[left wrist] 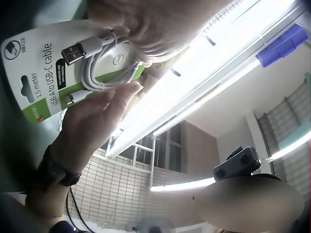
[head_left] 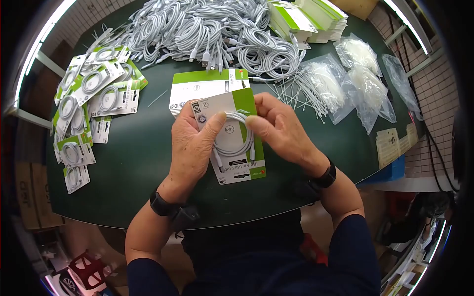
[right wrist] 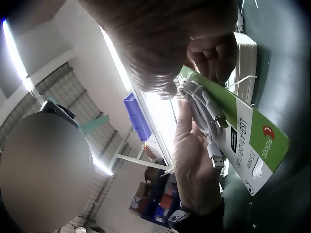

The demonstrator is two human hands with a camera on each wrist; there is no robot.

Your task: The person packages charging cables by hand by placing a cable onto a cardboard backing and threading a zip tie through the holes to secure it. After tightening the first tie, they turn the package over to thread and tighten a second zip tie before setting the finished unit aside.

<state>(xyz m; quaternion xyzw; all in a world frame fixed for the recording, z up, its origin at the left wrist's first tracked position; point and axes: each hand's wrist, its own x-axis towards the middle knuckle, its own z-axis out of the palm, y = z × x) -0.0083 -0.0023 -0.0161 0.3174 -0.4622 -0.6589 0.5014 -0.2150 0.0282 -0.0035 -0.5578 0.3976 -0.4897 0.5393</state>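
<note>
A white-and-green packaging card (head_left: 213,106) printed "USB-A to USB-C cable" is held up over the table, tilted. Against its front lies a coiled light-grey USB cable (head_left: 233,151); both plugs hang toward the card's hang-hole end. My left hand (head_left: 193,143) grips the card's left side, thumb on the coil and fingers behind. At the other edge my right hand (head_left: 282,129) pinches card and coil, its thumb on the coil and its fingers partly hidden behind the card. A white tie (left wrist: 114,38) circles the coil near the USB-A plug in the left wrist view.
A stack of cards (head_left: 183,85) lies just beyond my hands. Loose coiled cables (head_left: 197,34) heap at the back, beside more card stacks (head_left: 296,19). Finished-looking carded cables (head_left: 94,81) pile at left. White ties (head_left: 308,93) and plastic bags (head_left: 368,89) lie at right.
</note>
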